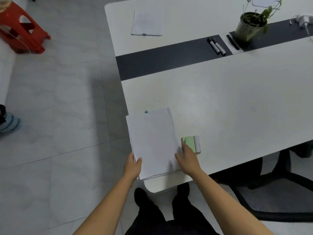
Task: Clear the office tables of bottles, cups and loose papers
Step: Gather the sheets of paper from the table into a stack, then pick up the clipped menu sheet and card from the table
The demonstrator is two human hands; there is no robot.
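Note:
A thick stack of white papers (152, 141) lies at the near left corner of the white table (228, 102), with a small green binder clip at its far edge. My left hand (133, 167) grips the stack's near left edge, thumb on top. My right hand (188, 158) rests on the stack's right edge with fingers spread, touching a small green and white notepad (192, 144) beside it. A second clipped bundle of papers (146, 23) lies at the table's far left. Another sheet (264, 1) shows at the top edge.
A dark strip (160, 61) crosses the table, carrying two markers (216, 46), a black pen on a card (234, 43) and a potted plant (250, 26). A white charger (303, 20) lies far right. A red stool (22, 29) and a blue basket (9, 122) stand on the floor; an office chair (271, 189) sits under the table.

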